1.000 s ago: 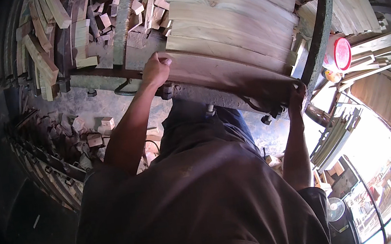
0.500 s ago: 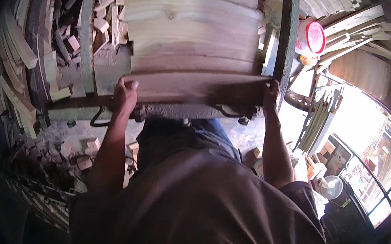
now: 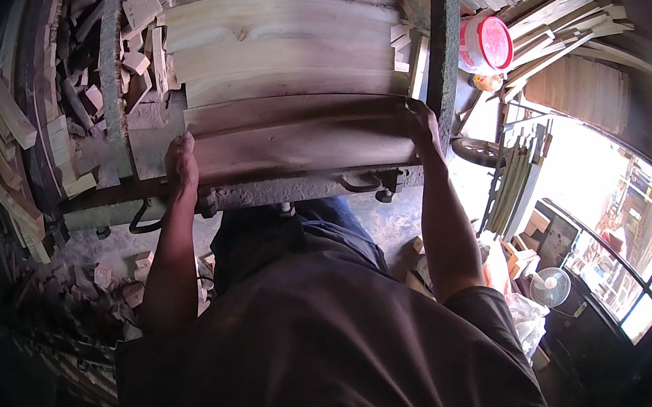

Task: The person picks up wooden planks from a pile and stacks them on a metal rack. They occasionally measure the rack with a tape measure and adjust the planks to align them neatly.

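Note:
A stack of wide wooden boards [image 3: 284,47] lies on a green metal machine table [image 3: 292,190] in front of me. The nearest board [image 3: 298,138] is darker, in shadow. My left hand [image 3: 181,165] grips its left end and my right hand [image 3: 420,122] grips its right end. Both forearms reach up from my dark-shirted body, which fills the lower part of the view.
Heaps of wood offcuts [image 3: 29,141] lie to the left and on the floor [image 3: 101,277]. A green metal rail [image 3: 444,37] runs along the right of the boards. A red and white bucket [image 3: 485,45], stacked planks [image 3: 562,16] and a small fan [image 3: 549,288] stand at right.
The boards and both hands have shifted from the upper right toward the middle of the view, and the stack now lies squarer to me. Both hands have kept their hold on the board.

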`<state>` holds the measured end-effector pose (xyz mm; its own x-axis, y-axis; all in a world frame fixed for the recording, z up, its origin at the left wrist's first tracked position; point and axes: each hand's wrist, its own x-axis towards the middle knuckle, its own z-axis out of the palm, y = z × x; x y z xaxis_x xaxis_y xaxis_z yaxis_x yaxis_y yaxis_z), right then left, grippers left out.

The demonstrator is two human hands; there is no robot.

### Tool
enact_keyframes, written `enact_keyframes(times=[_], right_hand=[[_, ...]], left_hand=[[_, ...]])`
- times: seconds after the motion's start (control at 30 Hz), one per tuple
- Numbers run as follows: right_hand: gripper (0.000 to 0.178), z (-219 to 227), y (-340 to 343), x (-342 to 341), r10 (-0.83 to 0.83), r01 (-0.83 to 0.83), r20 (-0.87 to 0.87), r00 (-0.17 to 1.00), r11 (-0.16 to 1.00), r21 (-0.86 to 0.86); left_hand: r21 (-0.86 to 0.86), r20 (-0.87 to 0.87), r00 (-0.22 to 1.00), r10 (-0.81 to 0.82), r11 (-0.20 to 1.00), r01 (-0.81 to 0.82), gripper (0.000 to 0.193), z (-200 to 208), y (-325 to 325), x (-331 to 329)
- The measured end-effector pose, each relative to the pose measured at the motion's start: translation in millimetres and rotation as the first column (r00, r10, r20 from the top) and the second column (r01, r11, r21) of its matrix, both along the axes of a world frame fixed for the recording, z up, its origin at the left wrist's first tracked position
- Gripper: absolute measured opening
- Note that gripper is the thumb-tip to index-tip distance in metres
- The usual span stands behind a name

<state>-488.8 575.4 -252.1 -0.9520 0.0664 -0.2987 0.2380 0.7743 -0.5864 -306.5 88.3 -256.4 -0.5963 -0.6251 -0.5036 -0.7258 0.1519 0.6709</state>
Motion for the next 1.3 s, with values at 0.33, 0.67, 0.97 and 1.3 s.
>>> enact_keyframes(times=[0.33,0.67,0.97,1.3], right_hand=[[0.024,10,-6,-49,0.141,-0.174,0.288,0.947,0.98,0.094],[0.027,-15,4,-34,0.383,-0.426,0.196,0.903,0.857,0.29],[0.05,56,-21,16,-0.222,0.262,0.206,0.953,0.945,-0.194],[0.049,38,-12,32,-0.31,0.353,0.232,0.922,0.92,-0.171]], left_hand=[[-0.019,0.003,1.0,-0.018,1.0,0.018,0.047,3,-1,1],[-0.024,0.032,0.997,-0.077,0.997,0.077,0.056,-17,-14,16],[-0.133,0.083,0.996,-0.04,0.99,0.051,0.056,-22,-6,14],[-0.099,0.015,0.999,-0.043,0.994,0.044,0.061,7,6,3]])
